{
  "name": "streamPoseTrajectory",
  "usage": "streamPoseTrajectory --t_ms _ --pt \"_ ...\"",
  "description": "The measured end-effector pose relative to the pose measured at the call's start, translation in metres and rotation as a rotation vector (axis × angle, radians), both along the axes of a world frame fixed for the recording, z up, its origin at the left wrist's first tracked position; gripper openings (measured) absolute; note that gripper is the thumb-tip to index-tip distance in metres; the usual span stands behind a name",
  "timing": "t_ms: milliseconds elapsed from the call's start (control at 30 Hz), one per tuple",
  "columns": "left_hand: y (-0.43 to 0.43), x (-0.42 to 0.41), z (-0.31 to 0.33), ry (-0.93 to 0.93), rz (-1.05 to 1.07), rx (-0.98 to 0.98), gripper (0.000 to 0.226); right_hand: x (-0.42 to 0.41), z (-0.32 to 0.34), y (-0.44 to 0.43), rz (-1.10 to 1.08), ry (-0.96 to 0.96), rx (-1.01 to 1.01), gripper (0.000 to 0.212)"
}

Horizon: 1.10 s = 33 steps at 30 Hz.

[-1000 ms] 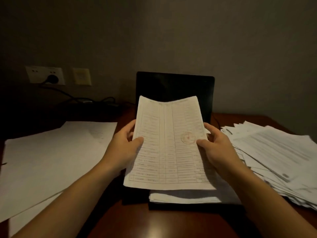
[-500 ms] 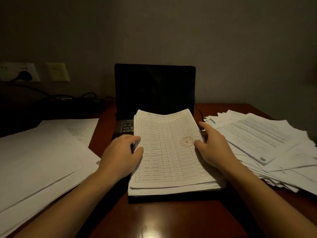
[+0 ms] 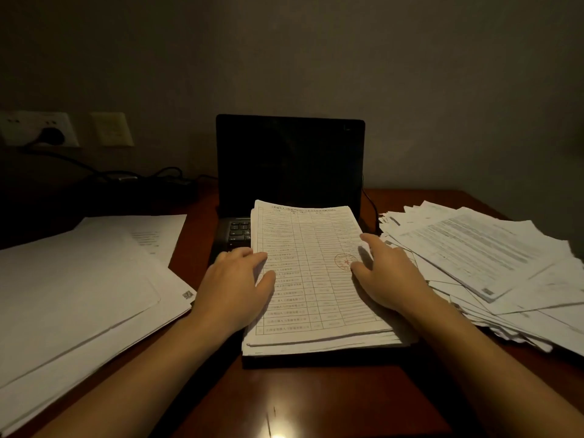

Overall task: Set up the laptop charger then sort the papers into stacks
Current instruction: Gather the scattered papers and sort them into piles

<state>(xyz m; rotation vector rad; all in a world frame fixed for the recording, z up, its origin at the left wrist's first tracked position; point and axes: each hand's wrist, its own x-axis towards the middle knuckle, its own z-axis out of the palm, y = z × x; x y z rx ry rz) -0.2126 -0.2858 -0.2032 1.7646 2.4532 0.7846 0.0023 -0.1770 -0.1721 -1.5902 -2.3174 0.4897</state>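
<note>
Head cam: a second ago the top sheet was held up in the air in both hands. Now it's lying flat on the table-print stack (image 3: 316, 286), which sits on the keyboard of the laptop (image 3: 290, 162) at the back middle of the desk (image 3: 316, 403). So that page looks filed, and I'd guess this is the squaring-up bit before the next sheet.

The left hand (image 3: 235, 286) rests on the stack's left edge with its thumb on the paper. The right hand (image 3: 385, 273) rests on the right edge, thumb beside the red stamp (image 3: 346, 262). Fingers on both are loose, pressing rather than gripping anything.

The charger side looks done: a black plug (image 3: 52, 134) sits in the wall socket and the cable (image 3: 94, 172) runs along the back edge toward the laptop.

Materials: the stack is thin printed paper, gridded, with slightly ragged edges. The left pile (image 3: 79, 295), at the desk's left edge, is smooth plain white sheets. The right pile (image 3: 489, 257), by the right edge, is fanned out and messy, so it probably still needs sorting. The desk is glossy reddish wood, and the laptop screen is matte black and dark.
</note>
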Motion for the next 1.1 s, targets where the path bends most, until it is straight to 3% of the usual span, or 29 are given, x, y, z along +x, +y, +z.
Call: streamPoseTrajectory --t_ms 167,367,667,867,1100 --pt "-0.001 -0.004 0.001 -0.032 -0.015 -0.003 0.054 -0.005 0.005 -0.001 0.020 -0.038 0.096 0.063" --pt "-0.015 -0.023 0.005 -0.046 0.017 -0.025 0.058 -0.033 0.007 -0.009 0.224 -0.026 0.160 0.052" --pt "-0.076 -0.099 0.003 0.024 0.212 -0.055 0.047 -0.142 0.006 -0.056 0.507 0.050 0.212 0.035" --pt "-0.135 -0.177 -0.001 0.060 0.366 -0.139 0.054 -0.209 0.003 -0.091 0.659 0.066 0.067 0.034" --pt "-0.168 -0.217 -0.016 0.052 0.332 -0.276 0.067 -0.246 0.000 -0.100 0.592 0.149 -0.215 0.056"
